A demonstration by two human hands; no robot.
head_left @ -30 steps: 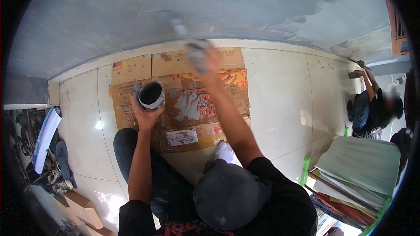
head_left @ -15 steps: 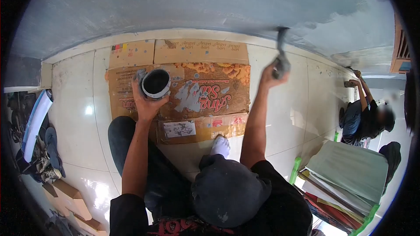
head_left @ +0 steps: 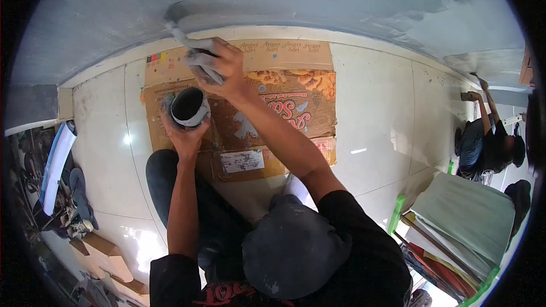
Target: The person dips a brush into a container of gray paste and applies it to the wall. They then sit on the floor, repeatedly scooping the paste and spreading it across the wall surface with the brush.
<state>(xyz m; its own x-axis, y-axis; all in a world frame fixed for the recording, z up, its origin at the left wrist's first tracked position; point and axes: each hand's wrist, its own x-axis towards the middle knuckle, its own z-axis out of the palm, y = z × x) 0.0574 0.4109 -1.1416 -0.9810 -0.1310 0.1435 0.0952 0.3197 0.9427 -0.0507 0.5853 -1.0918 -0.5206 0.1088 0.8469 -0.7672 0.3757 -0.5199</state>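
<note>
My left hand [head_left: 183, 142] is wrapped round a paint cup [head_left: 198, 116] with a dark inside and grey smears on its outer side. It is held over the left part of a flattened cardboard box [head_left: 227, 122] spotted with grey paint. In my right hand [head_left: 228, 71] is a paintbrush [head_left: 181, 34], its handle coated in grey. The dark bristles are at the grey wall [head_left: 296, 0], up and left of the hand, beside a darker patch. Whether they press on the wall is hard to tell.
Pale floor tiles [head_left: 375, 102] surround the cardboard. At right, another person [head_left: 483, 142] reaches toward the wall. A green-edged rack [head_left: 398, 213] with folded sheets stands at lower right. Shoes [head_left: 79, 193], a rolled sheet [head_left: 56, 165] and cardboard boxes [head_left: 108, 256] lie at left.
My right hand has swung with the paintbrush from the right side far over to the left, now above the cup. My left hand still grips the cup, in nearly the same place.
</note>
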